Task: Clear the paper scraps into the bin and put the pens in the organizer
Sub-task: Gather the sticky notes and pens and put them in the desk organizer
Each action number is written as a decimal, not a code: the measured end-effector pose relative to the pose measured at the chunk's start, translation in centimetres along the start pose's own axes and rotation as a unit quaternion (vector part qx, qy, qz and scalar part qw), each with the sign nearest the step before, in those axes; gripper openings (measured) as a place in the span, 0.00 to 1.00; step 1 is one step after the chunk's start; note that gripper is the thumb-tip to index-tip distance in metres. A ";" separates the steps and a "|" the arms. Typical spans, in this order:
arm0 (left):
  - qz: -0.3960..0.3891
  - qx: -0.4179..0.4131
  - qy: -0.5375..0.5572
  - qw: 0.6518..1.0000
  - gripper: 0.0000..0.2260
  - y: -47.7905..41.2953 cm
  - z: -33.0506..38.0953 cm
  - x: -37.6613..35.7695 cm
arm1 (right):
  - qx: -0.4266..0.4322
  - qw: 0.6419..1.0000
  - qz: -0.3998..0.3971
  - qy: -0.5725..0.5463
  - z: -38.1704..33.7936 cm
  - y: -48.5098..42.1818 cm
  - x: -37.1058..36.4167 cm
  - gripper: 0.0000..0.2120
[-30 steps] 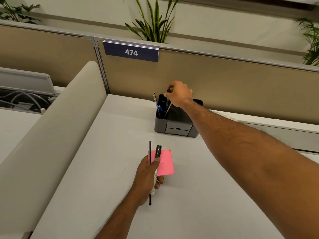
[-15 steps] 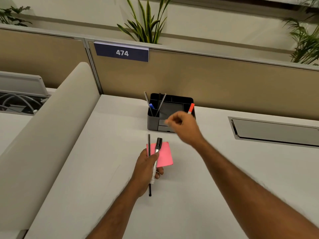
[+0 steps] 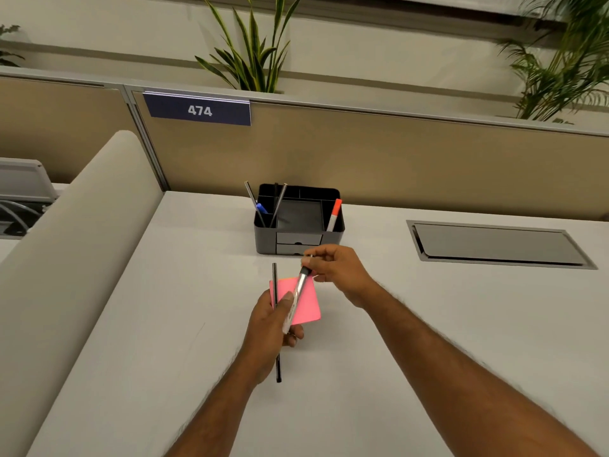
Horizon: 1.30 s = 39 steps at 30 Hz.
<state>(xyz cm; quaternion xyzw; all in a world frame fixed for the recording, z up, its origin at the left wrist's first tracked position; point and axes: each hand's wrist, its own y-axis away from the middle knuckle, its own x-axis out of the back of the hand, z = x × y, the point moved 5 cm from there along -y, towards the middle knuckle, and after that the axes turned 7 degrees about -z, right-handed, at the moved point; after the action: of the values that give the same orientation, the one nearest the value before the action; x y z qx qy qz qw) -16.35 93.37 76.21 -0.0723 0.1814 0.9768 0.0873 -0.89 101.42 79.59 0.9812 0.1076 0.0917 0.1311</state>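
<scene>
My left hand [image 3: 272, 328] hovers over the white desk and grips a thin black pen [image 3: 276, 324] and the lower end of a white marker with a black cap [image 3: 298, 293]. My right hand [image 3: 339, 270] pinches that marker's black cap end. Under both lies a pink sticky note pad [image 3: 306, 303] on the desk. Behind them stands a dark grey organizer [image 3: 298, 222] holding several pens at its left and an orange-capped marker [image 3: 333, 214] at its right. No bin is in view.
A tan partition with a "474" plate [image 3: 199, 110] runs behind the desk. A rounded beige divider [image 3: 75, 245] bounds the left side. A grey cable hatch [image 3: 497, 244] is set into the desk at the right. Plants stand beyond the partition.
My right hand left the organizer, came back toward me and took hold of the marker's cap end. The orange-capped marker now stands in the organizer. My left hand stayed put.
</scene>
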 end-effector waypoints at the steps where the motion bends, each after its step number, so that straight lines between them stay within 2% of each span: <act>1: -0.001 0.003 0.016 1.000 0.10 -0.1 -0.1 -0.1 | 0.001 0.999 0.019 -0.028 -0.1 -0.3 0.8 0.03; 6: 0.000 0.000 0.042 0.999 0.08 -0.5 -0.3 0.3 | 0.031 0.984 0.136 -0.109 -2.2 -2.3 5.9 0.06; 13: -0.008 -0.001 0.024 1.000 0.08 -1.3 -0.6 0.6 | 0.099 0.962 0.243 -0.072 -6.9 -5.9 11.7 0.07; 17: -0.011 0.000 0.024 1.000 0.08 -1.5 -0.6 0.6 | 0.120 0.951 0.284 0.004 -7.7 -7.8 12.4 0.08; 25: -0.002 0.005 0.034 0.999 0.08 -1.4 -0.8 0.6 | 0.087 0.952 0.234 0.177 -3.8 -10.2 10.2 0.10; 30: 0.001 0.005 0.032 0.999 0.08 -1.4 -0.9 0.7 | 0.074 0.941 0.235 0.234 -2.6 -9.9 9.9 0.14; 33: 0.004 0.003 0.027 1.000 0.08 -1.5 -0.9 0.7 | 0.096 0.926 0.275 0.240 -3.0 -8.0 10.4 0.19; 36: 0.006 0.002 0.018 1.000 0.08 -1.6 -0.7 0.7 | 0.147 0.912 0.328 0.197 -3.0 -4.3 9.4 0.10; 38: 0.006 0.005 0.007 1.000 0.08 -1.6 -0.7 0.6 | 0.141 0.935 0.282 0.166 -2.0 -2.4 7.1 0.02; 39: 0.006 0.005 0.005 1.000 0.08 -1.6 -0.6 0.6 | 0.111 0.959 0.222 0.138 -1.2 -1.7 5.6 0.02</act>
<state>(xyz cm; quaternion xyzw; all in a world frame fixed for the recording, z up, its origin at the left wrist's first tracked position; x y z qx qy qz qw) -16.55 94.68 74.98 -0.0753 0.1875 0.9760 0.0807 3.92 104.66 81.10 0.9665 -0.0861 0.2409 -0.0186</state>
